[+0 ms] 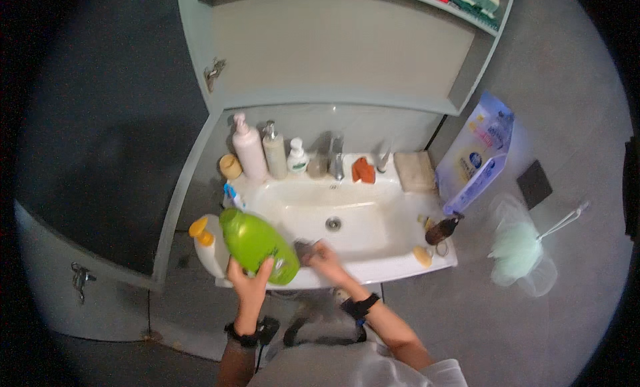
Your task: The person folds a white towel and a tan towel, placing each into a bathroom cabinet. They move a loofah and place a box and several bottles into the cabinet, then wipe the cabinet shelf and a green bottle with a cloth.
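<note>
My left hand (248, 284) is closed round a green bottle (253, 240), which it holds tilted above the sink's front left corner. My right hand (327, 262) pinches a small dark greyish cloth (304, 250) at the right side of the bottle. Whether the cloth touches the bottle I cannot tell. Just left of the green bottle stands a white bottle with a yellow pump (208, 250). The white sink (380, 220) lies beyond my hands.
Along the back ledge stand a pink pump bottle (249, 150), a beige pump bottle (274, 154), a white foam bottle (297, 159), the faucet (337, 164), an orange cloth (363, 170) and a folded beige cloth (414, 172). A dark pump bottle (441, 231) stands right. The cabinet (333, 54) is open above.
</note>
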The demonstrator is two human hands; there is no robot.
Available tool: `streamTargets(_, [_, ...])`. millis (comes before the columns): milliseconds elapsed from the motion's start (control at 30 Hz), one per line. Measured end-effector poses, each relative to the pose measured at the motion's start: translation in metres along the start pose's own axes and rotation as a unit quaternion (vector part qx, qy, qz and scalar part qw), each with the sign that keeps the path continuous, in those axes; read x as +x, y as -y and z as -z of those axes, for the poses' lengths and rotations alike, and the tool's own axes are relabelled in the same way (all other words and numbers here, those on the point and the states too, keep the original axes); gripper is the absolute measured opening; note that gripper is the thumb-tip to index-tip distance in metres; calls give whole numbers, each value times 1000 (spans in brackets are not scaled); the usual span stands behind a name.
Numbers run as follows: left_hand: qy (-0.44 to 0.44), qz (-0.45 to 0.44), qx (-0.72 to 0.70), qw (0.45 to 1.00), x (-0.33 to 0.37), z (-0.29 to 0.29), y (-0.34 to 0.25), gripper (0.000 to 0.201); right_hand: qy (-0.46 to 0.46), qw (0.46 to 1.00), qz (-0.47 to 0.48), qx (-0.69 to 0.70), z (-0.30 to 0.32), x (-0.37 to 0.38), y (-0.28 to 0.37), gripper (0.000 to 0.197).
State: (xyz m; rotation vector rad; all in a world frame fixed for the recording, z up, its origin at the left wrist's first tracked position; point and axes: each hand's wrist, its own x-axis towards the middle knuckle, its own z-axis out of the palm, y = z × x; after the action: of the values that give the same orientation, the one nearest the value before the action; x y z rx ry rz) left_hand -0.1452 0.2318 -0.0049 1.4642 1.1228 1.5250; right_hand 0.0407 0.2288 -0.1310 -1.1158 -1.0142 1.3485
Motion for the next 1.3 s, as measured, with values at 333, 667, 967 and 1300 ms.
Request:
streamTargets(333, [41, 111, -240, 964, 29, -87, -20, 30, -153, 961, 82, 216, 6, -63, 101, 21])
streamTargets(667, [315, 109, -409, 850, 20, -95, -5, 85, -157, 963, 100, 195, 7, -76, 120, 31])
streamTargets(967, [280, 158, -448, 834, 31, -78, -8, 94, -172, 949, 83, 252, 15, -71, 123, 30])
streamTargets(1300, [241, 272, -382, 850, 19, -89, -14, 75, -207, 927, 232, -212, -12, -65, 154, 44])
